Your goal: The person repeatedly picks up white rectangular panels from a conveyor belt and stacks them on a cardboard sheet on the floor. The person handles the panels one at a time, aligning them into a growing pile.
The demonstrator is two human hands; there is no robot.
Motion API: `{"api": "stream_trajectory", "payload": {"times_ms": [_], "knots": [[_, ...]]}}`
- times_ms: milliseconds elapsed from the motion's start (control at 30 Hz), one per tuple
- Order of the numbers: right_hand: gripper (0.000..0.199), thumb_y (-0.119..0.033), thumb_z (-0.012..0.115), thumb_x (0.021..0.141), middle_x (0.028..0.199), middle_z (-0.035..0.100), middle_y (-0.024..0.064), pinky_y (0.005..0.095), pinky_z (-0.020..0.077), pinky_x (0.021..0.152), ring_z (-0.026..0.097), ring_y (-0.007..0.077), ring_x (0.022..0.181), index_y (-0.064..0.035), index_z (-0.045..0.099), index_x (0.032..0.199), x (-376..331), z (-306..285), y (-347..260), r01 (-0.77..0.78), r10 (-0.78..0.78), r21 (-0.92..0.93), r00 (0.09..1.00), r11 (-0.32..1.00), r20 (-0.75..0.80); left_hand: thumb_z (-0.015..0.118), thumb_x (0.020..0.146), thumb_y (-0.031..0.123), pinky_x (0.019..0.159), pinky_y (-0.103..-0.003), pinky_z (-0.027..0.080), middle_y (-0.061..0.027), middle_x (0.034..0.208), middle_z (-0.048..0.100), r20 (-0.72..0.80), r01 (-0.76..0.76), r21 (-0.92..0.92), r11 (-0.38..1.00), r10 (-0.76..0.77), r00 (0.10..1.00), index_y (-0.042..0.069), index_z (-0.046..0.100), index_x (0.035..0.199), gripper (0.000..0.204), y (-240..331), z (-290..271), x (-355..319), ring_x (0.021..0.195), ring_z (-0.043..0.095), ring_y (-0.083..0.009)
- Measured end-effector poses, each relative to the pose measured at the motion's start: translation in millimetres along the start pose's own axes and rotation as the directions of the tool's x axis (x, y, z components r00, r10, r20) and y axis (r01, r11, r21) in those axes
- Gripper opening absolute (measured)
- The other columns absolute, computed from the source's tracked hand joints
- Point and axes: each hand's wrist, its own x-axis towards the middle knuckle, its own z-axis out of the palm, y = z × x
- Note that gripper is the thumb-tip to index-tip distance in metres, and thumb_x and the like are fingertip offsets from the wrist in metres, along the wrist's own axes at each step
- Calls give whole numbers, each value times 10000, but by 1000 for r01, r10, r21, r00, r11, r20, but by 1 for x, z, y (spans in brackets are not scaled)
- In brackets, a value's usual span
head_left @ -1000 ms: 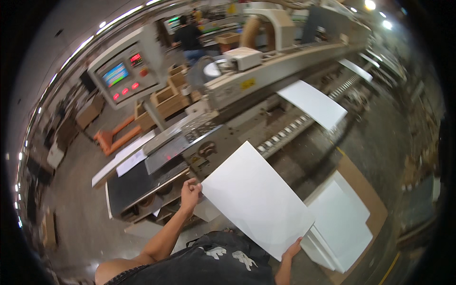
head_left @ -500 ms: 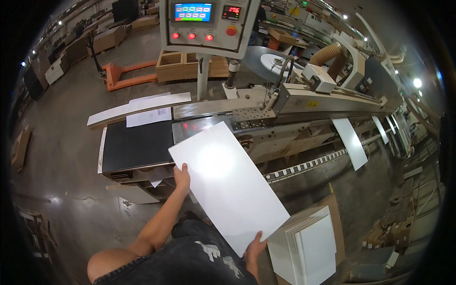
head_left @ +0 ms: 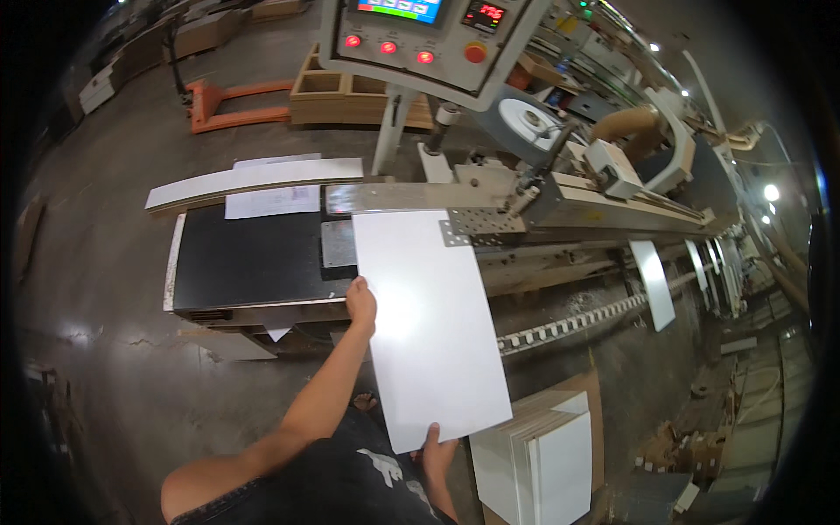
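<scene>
I hold a large white rectangular panel flat in front of me, its far end against the metal rail of a long edge-working machine. My left hand grips the panel's left long edge. My right hand holds its near short edge from below. The panel's far corner lies next to a perforated metal plate on the machine.
A black infeed table with a paper sheet sits left of the panel. A control box with a screen and red buttons stands behind. White panels are stacked at my lower right. An orange pallet jack and wooden crates stand far left.
The panel has swung from slanting across my front to pointing at the machine, its far end now at the rail. My view has turned toward the control box.
</scene>
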Motion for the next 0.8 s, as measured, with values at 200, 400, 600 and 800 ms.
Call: {"api": "stream_trajectory", "payload": {"times_ms": [200, 400, 600, 800], "knots": [[356, -144, 554, 960, 916, 661, 219, 360, 478, 410, 628, 228, 545, 145, 529, 1167, 6, 5, -11, 37, -33, 91, 998, 995, -44, 399, 1045, 318, 873, -442, 458, -235, 1053, 666, -17, 55, 130, 990, -53, 998, -39, 630, 1072, 426, 10, 10, -6, 998, 617, -391], [407, -181, 575, 961, 1121, 620, 235, 381, 534, 744, 654, 272, 915, 147, 524, 1198, 36, -20, -18, 39, -25, 79, 985, 996, -169, 400, 1053, 291, 854, -415, 450, -196, 998, 638, 0, 74, 22, 997, -74, 997, -29, 592, 1067, 374, 8, 49, -22, 924, 586, -324], [581, -358, 633, 959, 1144, 589, 221, 396, 516, 794, 612, 289, 979, 99, 471, 1280, 74, -54, -36, 30, -63, -140, 968, 990, -243, 445, 1039, 305, 807, -396, 443, -153, 913, 621, 24, 79, 33, 996, -80, 996, -23, 592, 1017, 360, 16, 99, -42, 849, 556, -268], [545, -289, 629, 939, 1248, 585, 304, 436, 487, 942, 618, 363, 1122, 151, 499, 1232, 106, -87, -64, 32, -80, -175, 958, 984, -274, 459, 1030, 316, 802, -392, 447, -146, 899, 625, 29, 89, 18, 996, -89, 996, -13, 598, 1016, 357, 24, 151, -61, 851, 567, -256]]}}
